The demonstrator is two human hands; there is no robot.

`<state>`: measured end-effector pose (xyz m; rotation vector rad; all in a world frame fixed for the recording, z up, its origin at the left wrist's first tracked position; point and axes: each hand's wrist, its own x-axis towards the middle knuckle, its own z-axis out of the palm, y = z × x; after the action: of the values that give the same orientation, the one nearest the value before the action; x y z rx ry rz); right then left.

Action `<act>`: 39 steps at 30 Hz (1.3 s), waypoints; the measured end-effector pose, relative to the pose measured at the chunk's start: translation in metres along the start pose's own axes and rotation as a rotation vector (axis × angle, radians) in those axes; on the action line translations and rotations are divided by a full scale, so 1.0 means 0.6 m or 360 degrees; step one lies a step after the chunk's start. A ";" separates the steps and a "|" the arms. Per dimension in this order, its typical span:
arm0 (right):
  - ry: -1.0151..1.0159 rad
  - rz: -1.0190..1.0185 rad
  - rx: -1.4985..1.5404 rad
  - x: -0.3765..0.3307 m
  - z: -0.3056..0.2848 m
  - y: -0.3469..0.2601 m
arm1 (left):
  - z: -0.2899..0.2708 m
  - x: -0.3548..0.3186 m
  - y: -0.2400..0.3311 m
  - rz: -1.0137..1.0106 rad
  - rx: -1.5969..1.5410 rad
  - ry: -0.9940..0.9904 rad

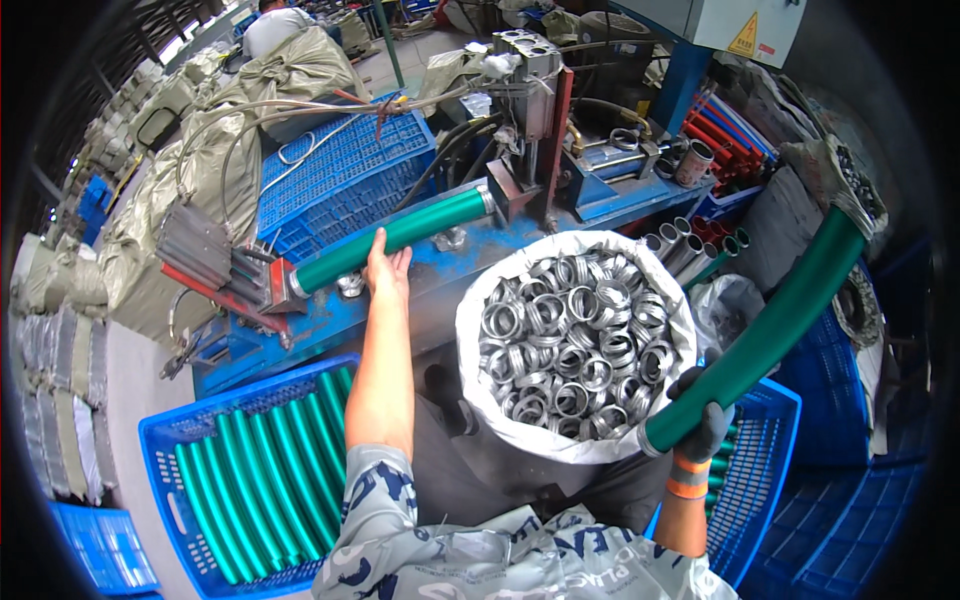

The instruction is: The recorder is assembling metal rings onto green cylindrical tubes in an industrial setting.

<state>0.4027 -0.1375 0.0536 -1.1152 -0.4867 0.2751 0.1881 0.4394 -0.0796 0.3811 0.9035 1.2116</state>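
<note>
My left hand (pixel 387 266) is bare and open, its fingers stretched out against the near side of a green tube (pixel 420 222). That tube lies between the two end fixtures of a blue bench machine, with a metal ring at its right end. In a dark glove with an orange cuff, my right hand (pixel 703 425) is closed around the lower part of a second green tube (pixel 785 325). This one slants up to the right, and its ringed lower end rests by the rim of a white sack (pixel 470 345). Loose metal rings (pixel 572 345) fill the sack.
A blue crate (pixel 165 430) with several green tubes stands at lower left; another blue crate (pixel 775 440) is at right. Behind the blue bench (pixel 440 275) sits an upturned blue crate (pixel 350 165). Upright cylinders (pixel 535 85) and hoses rise at the back.
</note>
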 end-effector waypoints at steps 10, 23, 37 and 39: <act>-0.0030 0.0177 0.0016 -0.002 -0.020 0.024 | -0.016 -0.012 0.006 -0.0052 0.0320 -0.0154; 0.0900 0.0518 -0.1204 -0.422 -0.714 0.049 | -0.102 0.090 0.177 -0.0486 0.0307 -0.0504; 0.1514 0.2068 -0.1445 -0.929 -0.947 0.305 | -0.594 -0.606 -0.108 0.0171 0.2019 0.0058; 0.1136 0.2183 -0.1225 -0.925 -0.899 0.392 | -0.645 -0.745 -0.169 0.0184 0.2340 0.0030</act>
<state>0.2024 -0.7121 -0.4793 -2.0577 0.9833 0.8637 -0.0760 -0.0832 -0.2097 1.5860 1.6987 0.4349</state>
